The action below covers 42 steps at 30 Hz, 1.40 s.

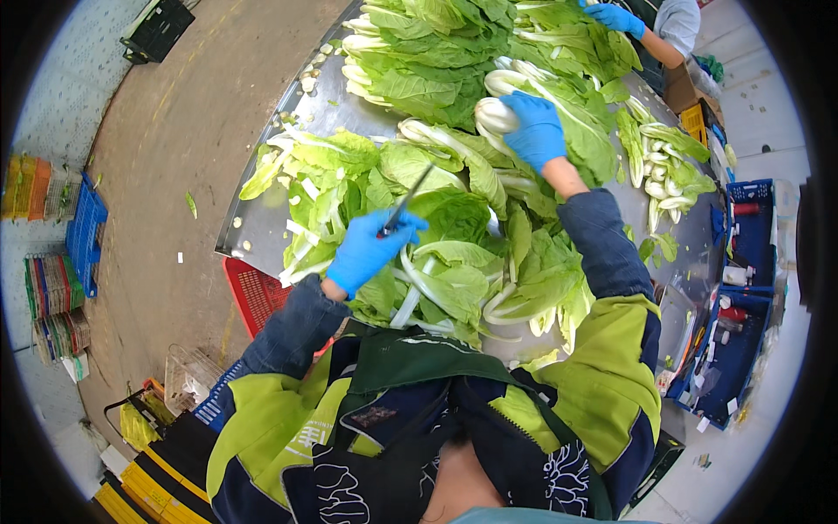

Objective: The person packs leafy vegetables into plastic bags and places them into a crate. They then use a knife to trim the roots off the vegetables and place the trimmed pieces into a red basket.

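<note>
My left hand (374,250), in a blue glove, grips a knife (411,193) whose dark blade points up and away from me. Below and around it lie loose pale-green leaves with white ribs (452,275). Farther off, my right hand (533,128), gloved the same way, is closed around the white base of a leafy cabbage head (495,116); its palm side is hidden. Just beyond that hand rests another long cabbage head (569,111). A tall stack of similar heads (425,59) stands at the far side of the metal table (314,108).
Opposite, at the upper right, a co-worker's gloved hand (615,18) touches more greens. Small white trimmings (308,82) dot the table's left edge. A red plastic crate (256,295) is below that edge. On the right are small leafy bunches (664,170) and blue bins (730,354) holding bottles.
</note>
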### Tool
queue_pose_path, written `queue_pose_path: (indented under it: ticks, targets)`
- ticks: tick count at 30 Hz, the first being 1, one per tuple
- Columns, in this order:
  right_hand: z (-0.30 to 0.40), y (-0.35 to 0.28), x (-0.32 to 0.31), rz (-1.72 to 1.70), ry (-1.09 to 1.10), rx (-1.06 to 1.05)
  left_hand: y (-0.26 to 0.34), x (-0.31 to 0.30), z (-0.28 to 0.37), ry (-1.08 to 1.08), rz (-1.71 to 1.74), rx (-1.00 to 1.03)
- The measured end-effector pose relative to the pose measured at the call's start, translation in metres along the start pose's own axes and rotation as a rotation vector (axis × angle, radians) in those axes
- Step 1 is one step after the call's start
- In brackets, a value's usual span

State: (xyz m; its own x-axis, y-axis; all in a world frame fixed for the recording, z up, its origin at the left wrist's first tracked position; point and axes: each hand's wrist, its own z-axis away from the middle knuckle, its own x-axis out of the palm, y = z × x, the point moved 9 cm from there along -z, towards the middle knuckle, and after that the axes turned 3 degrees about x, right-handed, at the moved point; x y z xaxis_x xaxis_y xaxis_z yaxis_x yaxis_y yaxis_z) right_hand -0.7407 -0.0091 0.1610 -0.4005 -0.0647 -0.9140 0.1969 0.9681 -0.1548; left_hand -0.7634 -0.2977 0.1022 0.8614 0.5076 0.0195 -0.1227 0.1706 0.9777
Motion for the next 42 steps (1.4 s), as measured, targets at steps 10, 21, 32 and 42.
queue_pose_path:
  ticks: [10,21,32,42]
  targets:
    - [0.07,-0.039,-0.13,-0.925,-0.239,0.282,0.169,0.044,0.016,0.386,-0.8,0.84]
    - [0.094,-0.102,-0.1,-1.368,-0.406,0.548,0.165,0.06,0.026,0.431,-1.164,0.833]
    - [0.049,-0.12,-0.057,-1.214,-0.474,0.256,0.114,-0.027,-0.025,0.153,-0.134,0.502]
    - [-0.002,-0.077,-0.111,-0.001,0.176,-0.149,0.082,-0.051,-0.028,0.043,0.044,0.131]
